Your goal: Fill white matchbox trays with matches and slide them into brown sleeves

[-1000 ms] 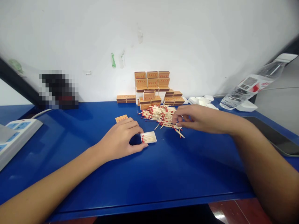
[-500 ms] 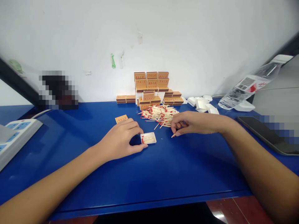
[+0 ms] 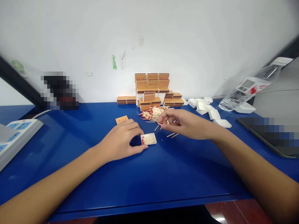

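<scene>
My left hand (image 3: 121,140) rests on the blue table, its thumb and fingers closed round the left end of a small white matchbox tray (image 3: 154,138). Several red-headed matches lie side by side in this tray, heads toward my palm. My right hand (image 3: 187,124) is in a pinch just right of the tray, at the near edge of a heap of matches (image 3: 151,112). Between its fingertips a match (image 3: 159,123) shows, partly hidden. Two loose matches (image 3: 173,135) lie below that hand. Behind my left fingers is an orange matchbox cover (image 3: 121,119).
Stacked orange matchboxes (image 3: 153,84) stand against the wall behind the heap. Empty white trays (image 3: 202,105) lie to the right, near a tilted water bottle (image 3: 247,85) and a dark phone (image 3: 266,135). A white power strip (image 3: 23,130) is at the left.
My right hand has moved left over the heap's near edge, toward the tray. Two loose matches and one more white tray at the right have come into sight. My left hand stays put.
</scene>
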`<state>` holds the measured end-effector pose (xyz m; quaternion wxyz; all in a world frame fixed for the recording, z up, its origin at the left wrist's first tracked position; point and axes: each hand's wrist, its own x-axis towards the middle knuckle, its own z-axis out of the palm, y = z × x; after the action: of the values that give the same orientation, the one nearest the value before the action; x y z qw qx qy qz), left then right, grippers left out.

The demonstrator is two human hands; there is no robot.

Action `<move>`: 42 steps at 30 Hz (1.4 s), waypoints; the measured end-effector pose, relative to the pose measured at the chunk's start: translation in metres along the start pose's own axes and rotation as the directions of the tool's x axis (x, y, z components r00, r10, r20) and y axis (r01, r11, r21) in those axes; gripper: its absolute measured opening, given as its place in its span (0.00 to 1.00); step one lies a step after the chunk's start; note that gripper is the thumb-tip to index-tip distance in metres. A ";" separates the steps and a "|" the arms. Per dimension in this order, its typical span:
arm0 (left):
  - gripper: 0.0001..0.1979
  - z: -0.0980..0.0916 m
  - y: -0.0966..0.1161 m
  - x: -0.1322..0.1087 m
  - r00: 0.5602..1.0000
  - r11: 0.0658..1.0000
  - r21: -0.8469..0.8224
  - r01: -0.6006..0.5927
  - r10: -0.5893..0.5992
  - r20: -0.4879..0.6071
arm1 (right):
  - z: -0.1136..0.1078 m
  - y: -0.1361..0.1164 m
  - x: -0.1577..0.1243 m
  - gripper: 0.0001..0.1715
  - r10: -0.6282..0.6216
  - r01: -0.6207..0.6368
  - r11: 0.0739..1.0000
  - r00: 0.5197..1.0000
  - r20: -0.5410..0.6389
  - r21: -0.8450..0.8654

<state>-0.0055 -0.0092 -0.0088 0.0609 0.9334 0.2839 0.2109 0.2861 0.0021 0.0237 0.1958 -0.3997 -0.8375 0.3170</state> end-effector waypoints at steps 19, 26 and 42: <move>0.12 -0.002 0.000 0.002 0.995 0.999 0.036 -0.006 0.010 -0.100 | 0.046 -0.015 0.011 0.04 -0.035 0.035 0.999 0.977 -0.211 -0.002; 0.12 -0.002 0.000 0.002 0.994 0.999 0.036 -0.009 0.013 -0.105 | 0.044 -0.014 0.007 0.06 -0.151 0.132 0.984 0.974 -0.168 -0.120; 0.13 -0.001 0.000 0.001 0.999 1.000 0.018 0.018 -0.017 -0.029 | -0.016 0.001 -0.009 0.08 0.024 0.004 0.969 0.994 0.108 -0.247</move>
<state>-0.0052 -0.0084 -0.0079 0.0498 0.9282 0.2948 0.2212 0.3014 0.0013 0.0341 0.0965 -0.4071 -0.8779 0.2328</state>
